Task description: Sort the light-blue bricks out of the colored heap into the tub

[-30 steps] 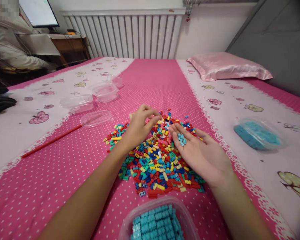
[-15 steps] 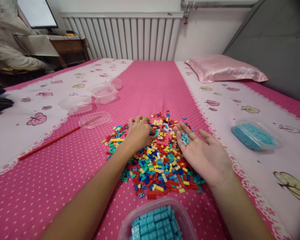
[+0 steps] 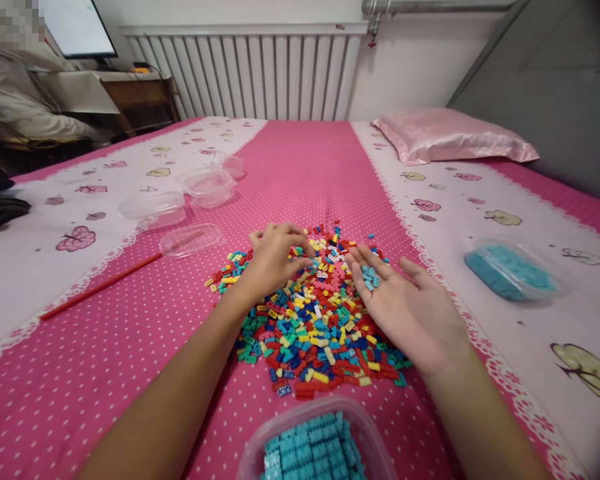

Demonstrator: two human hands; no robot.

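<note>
A spread-out pile of small toy bricks [image 3: 313,333] in red, yellow, green, blue and other colours lies on the bed. Over its upper left part hovers my left hand [image 3: 275,260], palm down, thumb and fingers bent but apart; nothing shows between them. Palm up at the pile's right side, my right hand [image 3: 405,307] carries several light blue bricks [image 3: 371,277] on its fingers. Close to me stands a clear plastic tub [image 3: 253,443] holding rows of joined light blue bricks [image 3: 310,447].
A second clear tub with light blue contents [image 3: 513,270] sits at the right. To the left are clear containers [image 3: 207,183], a clear lid [image 3: 193,240] and a long red stick [image 3: 103,287]. Farther back lie a pink pillow [image 3: 450,137] and, at far left, a seated person [image 3: 30,100].
My left hand has shifted slightly up and left over the pile, its thumb and fingers now more spread. My right hand stays in place with the light blue bricks.
</note>
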